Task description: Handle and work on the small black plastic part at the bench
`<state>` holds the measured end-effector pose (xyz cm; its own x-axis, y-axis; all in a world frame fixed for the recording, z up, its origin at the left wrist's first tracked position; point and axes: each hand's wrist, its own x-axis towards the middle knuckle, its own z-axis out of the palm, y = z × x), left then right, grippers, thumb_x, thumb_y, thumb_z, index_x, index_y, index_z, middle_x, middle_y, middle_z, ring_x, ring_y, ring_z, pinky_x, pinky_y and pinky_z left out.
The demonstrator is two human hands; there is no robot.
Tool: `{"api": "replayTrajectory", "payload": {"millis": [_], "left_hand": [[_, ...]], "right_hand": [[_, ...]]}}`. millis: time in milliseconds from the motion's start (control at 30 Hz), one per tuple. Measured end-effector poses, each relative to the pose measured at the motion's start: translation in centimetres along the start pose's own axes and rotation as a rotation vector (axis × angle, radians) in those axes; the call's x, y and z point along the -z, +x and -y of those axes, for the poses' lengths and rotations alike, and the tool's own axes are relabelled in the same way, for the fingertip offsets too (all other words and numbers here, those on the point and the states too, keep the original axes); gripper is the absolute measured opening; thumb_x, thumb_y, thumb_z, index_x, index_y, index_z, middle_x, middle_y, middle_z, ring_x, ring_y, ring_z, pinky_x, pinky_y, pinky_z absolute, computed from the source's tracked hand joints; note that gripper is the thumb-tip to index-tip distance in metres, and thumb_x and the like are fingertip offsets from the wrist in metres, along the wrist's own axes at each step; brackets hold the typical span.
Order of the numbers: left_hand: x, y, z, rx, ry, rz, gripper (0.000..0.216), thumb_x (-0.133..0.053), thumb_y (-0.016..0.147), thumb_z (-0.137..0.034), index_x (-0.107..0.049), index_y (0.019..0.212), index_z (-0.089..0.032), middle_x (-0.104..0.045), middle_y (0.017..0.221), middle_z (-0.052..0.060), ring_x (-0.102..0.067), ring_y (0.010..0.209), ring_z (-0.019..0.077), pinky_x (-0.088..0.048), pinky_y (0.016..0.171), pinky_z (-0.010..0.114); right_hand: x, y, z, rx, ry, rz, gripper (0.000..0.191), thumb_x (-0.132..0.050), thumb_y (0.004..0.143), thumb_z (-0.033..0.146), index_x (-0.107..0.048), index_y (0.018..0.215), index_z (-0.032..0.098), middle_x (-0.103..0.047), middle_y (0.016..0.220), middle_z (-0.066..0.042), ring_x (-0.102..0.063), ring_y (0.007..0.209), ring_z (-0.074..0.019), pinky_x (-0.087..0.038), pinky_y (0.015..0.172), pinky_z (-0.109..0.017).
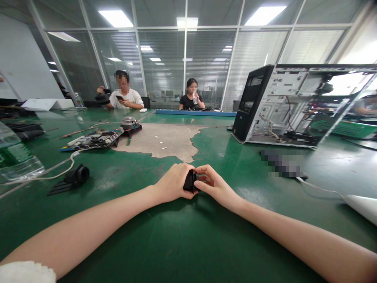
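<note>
Between my two hands, a small black boxy part (190, 181) is held just above the green table. I cannot make out its exact kind. My left hand (173, 182) is closed around its left side, fingers wrapped behind it. On the right, my right hand (213, 182) touches its edge with thumb and fingertips, gripping it in a loose pinch. My fingers hide part of its outline.
A circuit board (97, 139) with a cooling fan (131, 125) lies left. Nearer are a black part with a round end (78, 175) and a water bottle (17, 157). An open computer case (255, 106) stands right, behind a blurred dark object (282, 164). Two people sit across.
</note>
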<state>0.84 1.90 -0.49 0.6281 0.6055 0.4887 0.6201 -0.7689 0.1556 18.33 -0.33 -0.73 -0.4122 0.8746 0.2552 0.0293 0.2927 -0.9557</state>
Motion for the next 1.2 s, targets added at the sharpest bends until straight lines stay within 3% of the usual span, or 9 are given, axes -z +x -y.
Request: {"api": "replayTrajectory", "payload": {"millis": [233,400,667,900,1067,1200], "left_hand": [[-0.15,-0.11,0.24,0.001,0.007,-0.002,0.054,-0.066,0.058,-0.032,-0.041,0.103,-0.017,-0.054,0.094,0.007,-0.053,0.082,0.0248,-0.04,0.071,0.036],[-0.11,-0.05,0.11,0.01,0.002,-0.011,0.052,-0.064,0.06,-0.034,-0.041,0.103,-0.016,-0.054,0.094,0.007,-0.054,0.083,0.0252,-0.04,0.072,0.036],[0.23,-0.01,-0.1,0.015,-0.005,0.01,0.051,-0.065,0.059,-0.031,-0.042,0.102,-0.017,-0.055,0.093,0.007,-0.053,0.083,0.0251,-0.04,0.07,0.036],[-0.08,-0.03,0.01,0.007,0.012,0.004,0.053,-0.065,0.061,-0.035,-0.041,0.103,-0.015,-0.055,0.095,0.008,-0.054,0.084,0.0255,-0.04,0.073,0.037],[0.07,-0.03,-0.08,0.02,0.0,0.007,0.053,-0.065,0.061,-0.035,-0.041,0.104,-0.016,-0.055,0.094,0.007,-0.054,0.084,0.0253,-0.04,0.072,0.036],[0.19,-0.05,-0.06,0.027,0.01,0.019,0.053,-0.067,0.058,-0.031,-0.041,0.102,-0.016,-0.055,0.093,0.007,-0.053,0.082,0.025,-0.041,0.07,0.036]], "right_hand": [[-0.05,-0.2,-0.06,0.047,0.052,0.067,0.03,-0.065,0.071,0.026,-0.042,0.089,0.022,-0.052,0.091,0.0,-0.055,0.086,-0.0134,-0.047,0.076,-0.03],[-0.13,-0.26,0.25,0.016,0.056,0.028,0.024,-0.061,0.074,0.033,-0.043,0.086,0.022,-0.051,0.087,0.0,-0.056,0.083,-0.0141,-0.049,0.071,-0.03],[-0.01,-0.26,-0.19,0.038,0.016,0.071,0.03,-0.063,0.073,0.026,-0.043,0.095,0.022,-0.053,0.095,-0.002,-0.053,0.093,-0.0153,-0.047,0.082,-0.034],[0.08,-0.11,0.1,0.008,0.038,0.051,0.02,-0.057,0.078,0.032,-0.043,0.089,0.021,-0.054,0.087,-0.001,-0.056,0.08,-0.0138,-0.048,0.072,-0.032],[0.17,-0.11,-0.25,0.005,-0.022,0.027,0.029,-0.059,0.077,0.032,-0.044,0.099,0.021,-0.053,0.099,-0.004,-0.054,0.091,-0.0165,-0.047,0.079,-0.035],[0.15,-0.3,-0.26,0.034,0.024,0.102,0.034,-0.064,0.072,0.026,-0.043,0.098,0.022,-0.054,0.097,-0.002,-0.055,0.092,-0.0149,-0.046,0.082,-0.033]]}}
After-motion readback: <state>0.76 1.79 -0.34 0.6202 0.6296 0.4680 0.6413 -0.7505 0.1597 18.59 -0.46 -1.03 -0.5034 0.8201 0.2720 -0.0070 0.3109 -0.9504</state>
